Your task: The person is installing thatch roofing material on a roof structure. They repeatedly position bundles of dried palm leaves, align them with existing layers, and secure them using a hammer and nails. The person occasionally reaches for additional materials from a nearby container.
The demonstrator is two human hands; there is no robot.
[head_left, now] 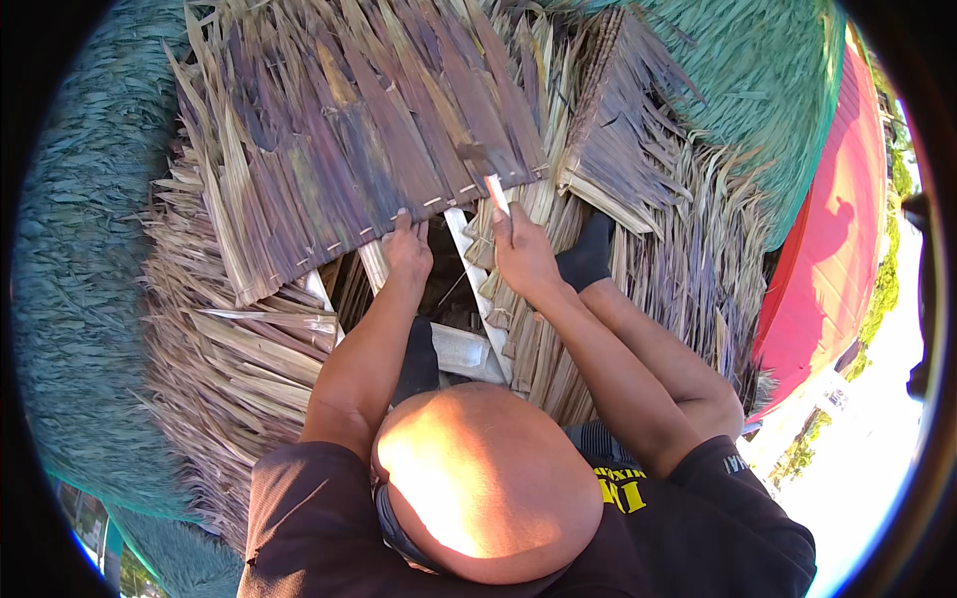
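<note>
A wide panel of dried palm-leaf thatch (349, 130), stitched along its lower edge, lies across the roof in front of me. My left hand (407, 247) is at that edge, fingers curled against it. Whether a nail or other small thing is between the fingertips, I cannot make out. In my right hand (523, 249) is a hammer (495, 191), gripped by its pale handle. Its dark head, smeared by motion, is over the panel's right end. Below the panel, a gap between white roof battens (469, 249) shows a dark space.
My feet in dark socks, one by the gap (419, 359) and one on thatch (588, 251), brace on the slope. A folded thatch piece (628, 130) lies at the upper right. Green thatch (90, 279) borders the left; a red roof (822, 239) drops off right.
</note>
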